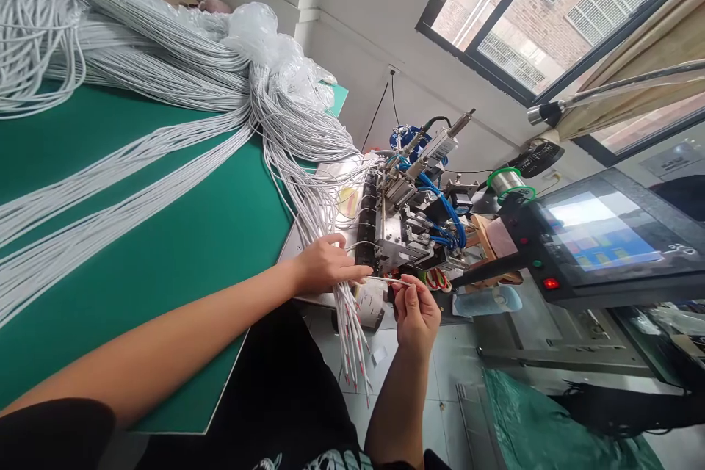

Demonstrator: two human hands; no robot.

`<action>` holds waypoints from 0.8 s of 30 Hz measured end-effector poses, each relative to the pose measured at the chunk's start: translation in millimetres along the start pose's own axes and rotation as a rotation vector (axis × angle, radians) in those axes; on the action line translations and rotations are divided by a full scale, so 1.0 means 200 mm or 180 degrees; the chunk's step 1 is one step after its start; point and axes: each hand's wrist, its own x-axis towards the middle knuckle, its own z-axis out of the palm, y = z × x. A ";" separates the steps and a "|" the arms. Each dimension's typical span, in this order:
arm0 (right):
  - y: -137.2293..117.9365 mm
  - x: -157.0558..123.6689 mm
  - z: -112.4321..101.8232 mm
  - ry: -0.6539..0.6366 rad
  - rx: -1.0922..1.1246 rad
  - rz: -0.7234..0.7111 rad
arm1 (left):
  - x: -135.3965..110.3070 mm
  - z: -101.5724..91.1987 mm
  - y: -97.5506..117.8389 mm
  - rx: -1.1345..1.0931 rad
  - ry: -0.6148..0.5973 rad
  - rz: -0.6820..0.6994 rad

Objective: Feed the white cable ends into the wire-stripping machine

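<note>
- Closest to the camera, the right hand (417, 316) is raised with thumb and fingertips pinched on a single white wire (392, 281), held level just in front of the machine (410, 224).
- Just beside it, the left hand (324, 264) rests on the hanging wire bundle (352, 338), fingers curled round the strands, index finger stretched toward that same single wire.
- Those bundle ends dangle off the table edge, and red tips show on several of them.
- Red-handled scissors (435, 279) lie right of the right hand, at the machine's foot.
- Behind the hands, the machine shows blue hoses and metal blocks, with wires fanning into its left side.
- Off to the right, a lit touchscreen panel (600, 235) with a red button, and a spool (507, 180) just above it.
- Stretching back left, the green table (181, 235) carries long swathes of white cable (137, 51), gathered near clear plastic wrap (264, 33).
- Farthest off, a window (551, 7) faces a brick building.
</note>
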 end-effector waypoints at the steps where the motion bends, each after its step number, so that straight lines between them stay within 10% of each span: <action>1: 0.00 0.00 0.01 0.0043 -0.0013 0.0012 | 0.00 0.00 0.00 -0.0016 -0.0001 0.0014; 8: 0.02 0.02 0.06 0.0662 0.0073 0.0000 | 0.02 -0.01 0.01 0.0081 -0.0161 0.0088; 24: 0.03 0.04 0.07 0.0286 -0.0149 0.0180 | 0.02 0.04 0.02 0.0590 -0.0369 -0.0339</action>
